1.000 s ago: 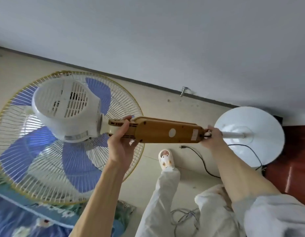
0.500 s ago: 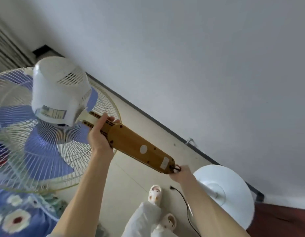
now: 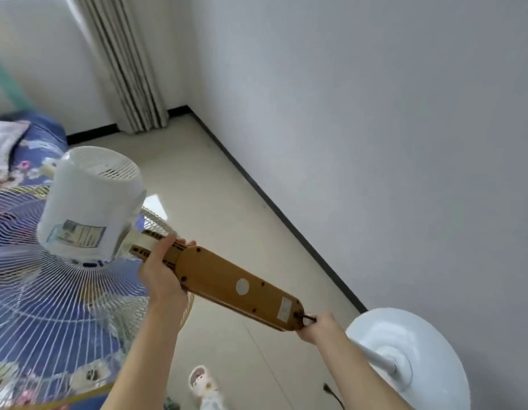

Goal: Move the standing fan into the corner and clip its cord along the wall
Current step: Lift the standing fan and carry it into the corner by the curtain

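Observation:
I carry the standing fan tilted almost flat above the floor. Its white motor housing (image 3: pixel 90 202) and wire cage with blue blades (image 3: pixel 50 306) are at the left. The tan control column (image 3: pixel 233 287) runs down to the right. My left hand (image 3: pixel 160 276) grips the column's upper end near the neck. My right hand (image 3: pixel 314 325) grips its lower end where the white pole starts. The round white base (image 3: pixel 410 359) hangs at the lower right next to the wall. The black cord with its plug (image 3: pixel 327 389) dangles near the bottom edge.
A white wall (image 3: pixel 375 143) with a black skirting board runs along the right to a room corner (image 3: pixel 187 109). A striped curtain (image 3: pixel 124 69) hangs by the corner. A bed with a blue flowered cover (image 3: pixel 29 155) is at the left. My slippered foot (image 3: pixel 202 383) stands on the beige tiled floor.
The view has swung up and left, bringing the room corner and curtain into sight. The fan has tilted, its head now higher and its base lower right. Both hands keep their grips.

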`<state>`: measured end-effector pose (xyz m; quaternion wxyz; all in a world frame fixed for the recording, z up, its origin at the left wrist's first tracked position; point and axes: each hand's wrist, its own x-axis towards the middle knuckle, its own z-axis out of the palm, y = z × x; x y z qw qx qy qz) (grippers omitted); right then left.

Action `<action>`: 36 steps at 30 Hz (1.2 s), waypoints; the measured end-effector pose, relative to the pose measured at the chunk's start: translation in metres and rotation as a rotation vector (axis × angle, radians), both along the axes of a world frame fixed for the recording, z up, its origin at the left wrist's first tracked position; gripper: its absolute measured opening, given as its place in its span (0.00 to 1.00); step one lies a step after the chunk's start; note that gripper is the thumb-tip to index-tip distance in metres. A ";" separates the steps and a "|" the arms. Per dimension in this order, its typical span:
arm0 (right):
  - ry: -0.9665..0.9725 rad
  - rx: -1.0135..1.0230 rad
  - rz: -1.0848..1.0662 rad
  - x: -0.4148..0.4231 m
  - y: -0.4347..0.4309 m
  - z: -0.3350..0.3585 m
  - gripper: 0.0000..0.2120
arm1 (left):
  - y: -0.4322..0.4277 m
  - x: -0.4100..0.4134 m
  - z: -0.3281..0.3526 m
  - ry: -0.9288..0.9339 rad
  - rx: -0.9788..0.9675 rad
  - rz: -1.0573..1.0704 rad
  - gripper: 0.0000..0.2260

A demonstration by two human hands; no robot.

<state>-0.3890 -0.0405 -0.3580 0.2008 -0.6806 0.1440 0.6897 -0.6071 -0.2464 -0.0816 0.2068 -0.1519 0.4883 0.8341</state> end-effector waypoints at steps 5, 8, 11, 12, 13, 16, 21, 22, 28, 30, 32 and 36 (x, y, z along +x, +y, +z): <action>-0.194 0.009 0.019 -0.133 -0.021 0.095 0.19 | -0.032 -0.113 -0.001 -0.011 0.087 0.025 0.04; -0.200 0.046 0.154 -0.206 -0.026 0.138 0.11 | -0.041 -0.174 0.003 0.009 0.095 0.057 0.03; -0.142 0.110 0.303 -0.284 -0.023 0.171 0.05 | -0.038 -0.237 0.012 0.046 0.111 0.086 0.06; -0.147 0.127 0.347 -0.305 -0.019 0.174 0.04 | -0.035 -0.254 0.013 0.052 0.110 0.100 0.07; -0.147 0.137 0.369 -0.329 -0.013 0.173 0.04 | -0.031 -0.277 0.015 0.059 0.121 0.117 0.06; -0.119 0.154 0.437 -0.399 0.009 0.174 0.03 | -0.012 -0.337 0.017 0.074 0.137 0.140 0.05; -0.130 0.124 0.526 -0.519 0.059 0.153 0.17 | 0.038 -0.443 0.017 0.079 0.118 0.175 0.04; -0.152 0.108 0.552 -0.548 0.071 0.149 0.19 | 0.050 -0.465 0.017 0.068 0.096 0.192 0.04; -0.120 0.123 0.678 -0.700 0.121 0.159 0.06 | 0.105 -0.597 0.033 0.140 0.053 0.272 0.09; -0.094 0.157 0.712 -0.752 0.139 0.162 0.06 | 0.121 -0.643 0.040 0.172 0.114 0.282 0.12; -0.110 0.161 0.706 -0.803 0.154 0.161 0.07 | 0.135 -0.691 0.042 0.166 0.100 0.291 0.17; -0.059 0.145 0.743 -0.911 0.181 0.161 0.07 | 0.162 -0.793 0.036 0.166 0.083 0.333 0.19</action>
